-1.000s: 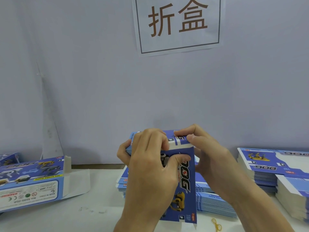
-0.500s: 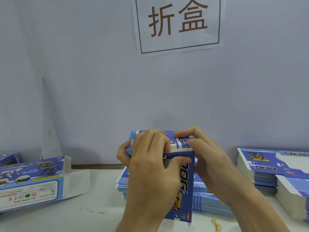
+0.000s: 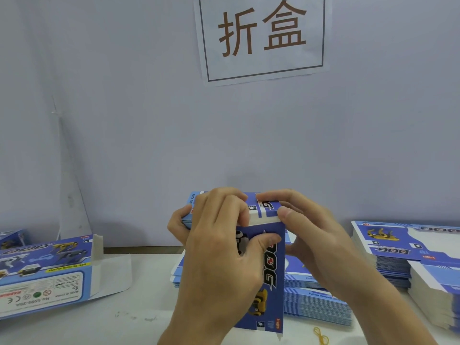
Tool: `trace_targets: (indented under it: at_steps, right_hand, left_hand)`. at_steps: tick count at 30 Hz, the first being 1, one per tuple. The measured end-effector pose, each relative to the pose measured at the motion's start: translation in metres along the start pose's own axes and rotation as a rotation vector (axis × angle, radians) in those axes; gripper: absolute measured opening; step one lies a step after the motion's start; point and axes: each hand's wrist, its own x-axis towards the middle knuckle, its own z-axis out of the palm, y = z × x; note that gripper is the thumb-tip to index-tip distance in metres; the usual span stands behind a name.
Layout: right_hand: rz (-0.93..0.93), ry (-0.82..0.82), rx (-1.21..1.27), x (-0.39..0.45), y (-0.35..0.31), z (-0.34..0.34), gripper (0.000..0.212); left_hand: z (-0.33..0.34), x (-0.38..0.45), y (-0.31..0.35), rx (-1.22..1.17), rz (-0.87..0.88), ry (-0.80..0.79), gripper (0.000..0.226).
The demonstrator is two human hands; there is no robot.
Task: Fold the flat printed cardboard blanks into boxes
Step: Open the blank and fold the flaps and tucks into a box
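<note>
Since the earlier frames, little is changing: both hands are staying clamped on the upright box (image 3: 272, 267), the end flap (image 3: 265, 211) is sitting a touch lower and flatter across the top, and the right thumb is now lying along the flap's near edge instead of hovering just above it.

From the head camera, the left hand (image 3: 221, 260) is grasping the half-formed box from the near side, its fingers curling over the top edge onto the flap while its thumb is pressing against the blue front panel beside the "DOG" lettering. The right hand (image 3: 316, 242) is pinching the flap's right corner, forefinger reaching over the top and thumb bearing on the white fold line, with the remaining fingers wrapping round the box's right side. The box is standing on end in the middle of the white table (image 3: 99, 327), in front of a central stack of flat blanks (image 3: 316, 302) that is lying just behind and to its right. A second, taller stack of blanks (image 3: 408, 250) is resting at the right edge of the table, well apart from the hands. At the left, a finished box (image 3: 42, 275) is lying on its side with one white end flap hanging open toward the middle. A yellow rubber band (image 3: 321, 336) is lying on the table near the right forearm. On the pale wall (image 3: 124, 120) behind, a paper sign (image 3: 262, 37) with two brown characters is hanging above the work.
</note>
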Motion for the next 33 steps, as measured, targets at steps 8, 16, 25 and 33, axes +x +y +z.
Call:
trace_targets:
  at_steps: [8,16,25,33]
  right_hand:
    - [-0.011,-0.019,-0.029,0.001,0.003,-0.002,0.04]
    - [0.166,-0.005,0.091,0.009,-0.004,0.016,0.044]
    - [0.246,-0.031,0.137,0.006,-0.01,0.02,0.048]
    - [0.183,-0.117,0.066,-0.002,-0.019,0.024,0.075]
  left_hand:
    - [0.0,0.0,0.001,0.041,0.027,-0.012,0.036]
    - [0.01,-0.007,0.006,0.105,0.074,0.035,0.026]
    - [0.015,-0.01,0.01,0.152,0.112,0.053,0.019]
    - [-0.003,0.002,-0.005,0.084,0.044,0.102,0.038]
